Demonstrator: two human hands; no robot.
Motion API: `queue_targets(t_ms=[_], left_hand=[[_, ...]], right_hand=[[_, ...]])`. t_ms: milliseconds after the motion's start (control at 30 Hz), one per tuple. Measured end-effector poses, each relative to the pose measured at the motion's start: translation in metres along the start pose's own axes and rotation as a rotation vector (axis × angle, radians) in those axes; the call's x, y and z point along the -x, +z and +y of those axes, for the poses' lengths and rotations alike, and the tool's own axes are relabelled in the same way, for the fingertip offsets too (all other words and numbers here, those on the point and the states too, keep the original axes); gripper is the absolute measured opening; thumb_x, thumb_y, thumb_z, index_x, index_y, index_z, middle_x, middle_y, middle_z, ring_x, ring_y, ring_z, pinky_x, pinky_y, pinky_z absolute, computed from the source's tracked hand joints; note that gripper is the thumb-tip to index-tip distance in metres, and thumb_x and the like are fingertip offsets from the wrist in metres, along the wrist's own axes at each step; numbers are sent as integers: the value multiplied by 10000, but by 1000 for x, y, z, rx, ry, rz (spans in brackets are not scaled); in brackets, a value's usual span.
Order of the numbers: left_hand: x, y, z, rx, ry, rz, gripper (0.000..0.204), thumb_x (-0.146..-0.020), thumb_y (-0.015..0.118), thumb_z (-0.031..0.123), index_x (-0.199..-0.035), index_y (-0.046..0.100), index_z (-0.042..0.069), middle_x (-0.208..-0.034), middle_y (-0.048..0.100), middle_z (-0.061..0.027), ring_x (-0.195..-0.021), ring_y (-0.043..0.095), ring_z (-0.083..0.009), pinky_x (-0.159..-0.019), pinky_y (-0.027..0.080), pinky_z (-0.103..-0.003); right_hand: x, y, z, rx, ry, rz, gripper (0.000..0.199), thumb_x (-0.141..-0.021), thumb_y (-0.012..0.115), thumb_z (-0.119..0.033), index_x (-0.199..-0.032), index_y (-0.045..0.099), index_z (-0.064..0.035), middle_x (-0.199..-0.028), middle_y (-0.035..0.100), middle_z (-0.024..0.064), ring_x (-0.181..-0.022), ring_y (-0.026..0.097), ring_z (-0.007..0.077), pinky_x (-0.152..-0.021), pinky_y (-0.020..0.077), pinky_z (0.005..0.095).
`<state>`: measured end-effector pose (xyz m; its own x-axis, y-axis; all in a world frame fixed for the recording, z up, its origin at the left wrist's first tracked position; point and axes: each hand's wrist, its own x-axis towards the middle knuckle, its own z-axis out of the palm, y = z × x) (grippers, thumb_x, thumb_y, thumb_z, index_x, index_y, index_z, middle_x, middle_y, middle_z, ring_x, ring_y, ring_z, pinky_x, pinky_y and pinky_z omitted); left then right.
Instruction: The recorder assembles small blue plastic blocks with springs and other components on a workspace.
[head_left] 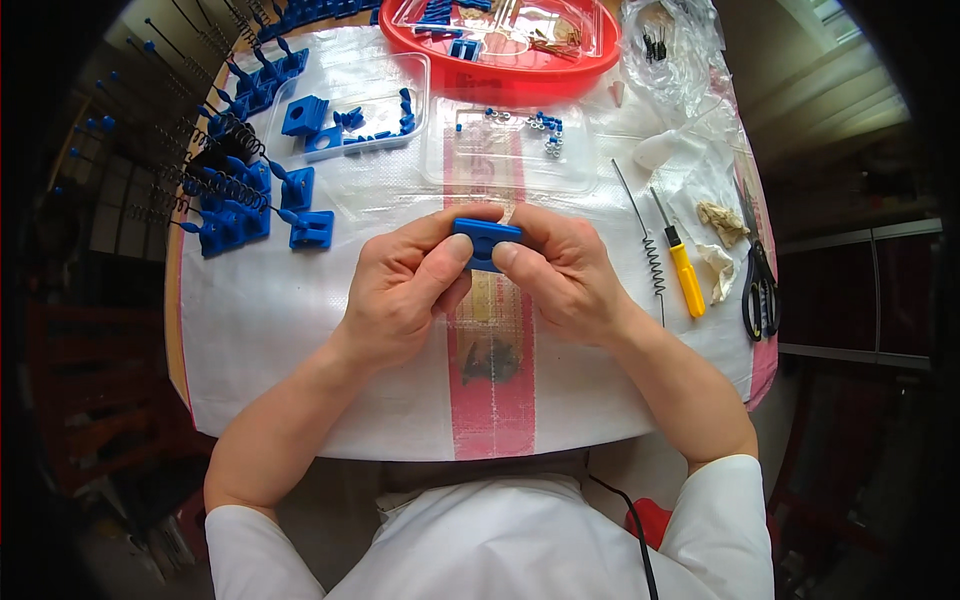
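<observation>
Both my hands hold one small blue plastic block (pixel 487 231) with a round hollow in its face, above the middle of the table. My left hand (pixel 412 280) grips its left end, the thumb pressed on the front. At the right end my right hand (pixel 558 265) pinches it in the same way, thumb on the face and fingers behind. The block's back side is hidden by my fingers. Beyond my hands lies a clear plastic lid (pixel 470 165) with small blue and white pieces (pixel 545 125) on it.
Blue bases with black springs (pixel 235 200) crowd the left edge. A clear box (pixel 400 75) of blue parts and a red basin (pixel 590 70) stand at the back. On the right lie a spring wire (pixel 652 262), a yellow-handled screwdriver (pixel 686 278), scissors (pixel 760 300) and crumpled plastic bags (pixel 675 90).
</observation>
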<state>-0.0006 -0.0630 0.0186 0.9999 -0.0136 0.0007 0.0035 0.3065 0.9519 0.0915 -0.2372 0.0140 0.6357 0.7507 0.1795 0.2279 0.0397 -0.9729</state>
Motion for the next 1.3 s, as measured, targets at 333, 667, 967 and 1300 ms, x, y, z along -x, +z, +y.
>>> queue_targets(t_ms=[333,667,967,1300], left_hand=[[2,0,-6,-48,70,22,349,-1010,473,124,-1307,566,-35,-879,624,5,-536,380,-9,-475,266,-174],[7,11,-3,-116,126,46,338,-1019,456,79,-1335,555,6,-738,535,30,-613,440,-20,-529,357,-187],[8,8,0,-81,71,11,349,-1010,445,85,-1332,551,2,-784,589,3,-604,487,-26,-525,385,-186],[8,2,4,-99,82,-72,335,-1034,460,126,-1331,553,2,-854,603,0,-618,473,-38,-537,393,-189]], right_hand=[[2,1,-3,-14,2,1,137,-935,562,-105,-971,618,14,-624,471,-18,-596,424,48,-522,388,255],[2,-7,-8,232,-127,-16,94,-871,591,-98,-883,604,-5,-591,512,68,-500,475,118,-479,406,295],[1,-6,-7,230,-189,1,121,-883,587,-124,-894,616,-7,-630,546,124,-522,537,241,-505,437,342],[1,-7,-18,181,-196,-59,216,-873,570,-92,-1048,662,-2,-673,580,132,-549,569,246,-542,465,338]])
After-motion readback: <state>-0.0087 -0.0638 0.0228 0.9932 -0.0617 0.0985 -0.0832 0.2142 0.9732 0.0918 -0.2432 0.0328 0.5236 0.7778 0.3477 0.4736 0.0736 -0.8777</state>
